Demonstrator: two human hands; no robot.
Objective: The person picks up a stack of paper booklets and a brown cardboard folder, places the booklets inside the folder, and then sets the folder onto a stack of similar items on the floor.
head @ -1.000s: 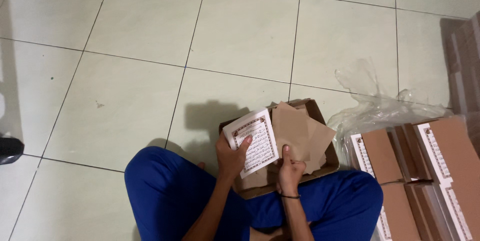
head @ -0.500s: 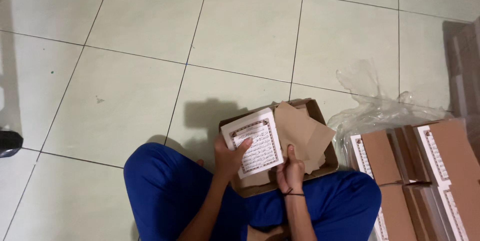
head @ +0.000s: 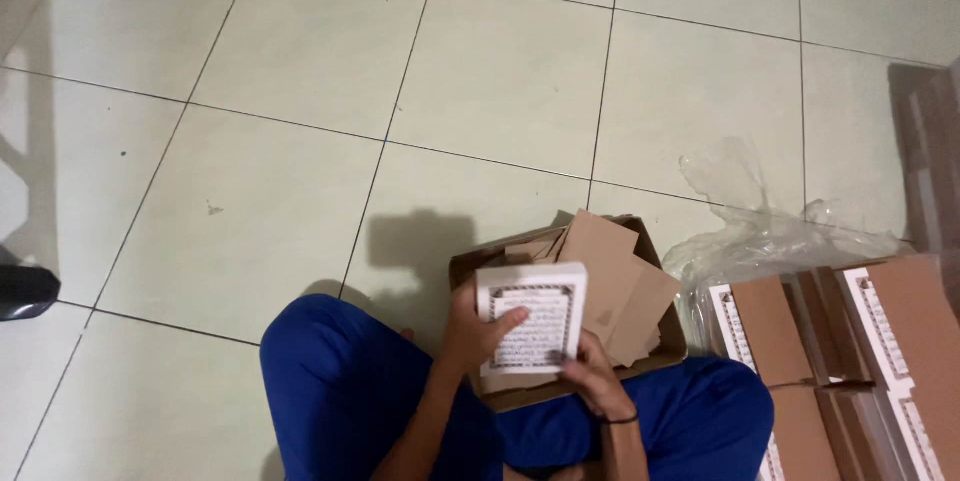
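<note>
Head view, looking down on a person seated cross-legged on a pale tiled floor point(head: 480, 71); both legs are clad in blue trousers point(head: 340, 391). A small white book point(head: 530, 329) with an ornate bordered cover is held upright above a shallow cardboard tray point(head: 670, 341) that rests against the person's lap; the left hand point(head: 475, 331) grips the book's left edge, thumb laid across the cover, fingers closed behind it; the right hand point(head: 590, 376) closes on the book's lower right corner from below, a dark band at its wrist. The book thus sits between the two hands, over the near part of the tray. Inside the tray, behind the book, lie loose brown card sheets point(head: 620, 276), overlapping and tilted. To the right of the tray, a crumpled clear plastic bag point(head: 770, 231) lies on the floor; just beside it, at the lower right, stand rows of similar white books wrapped in brown card sleeves point(head: 850, 341), packed closely together. At the far left edge a dark object point(head: 22, 291) lies on the tiles, too cropped to identify.
</note>
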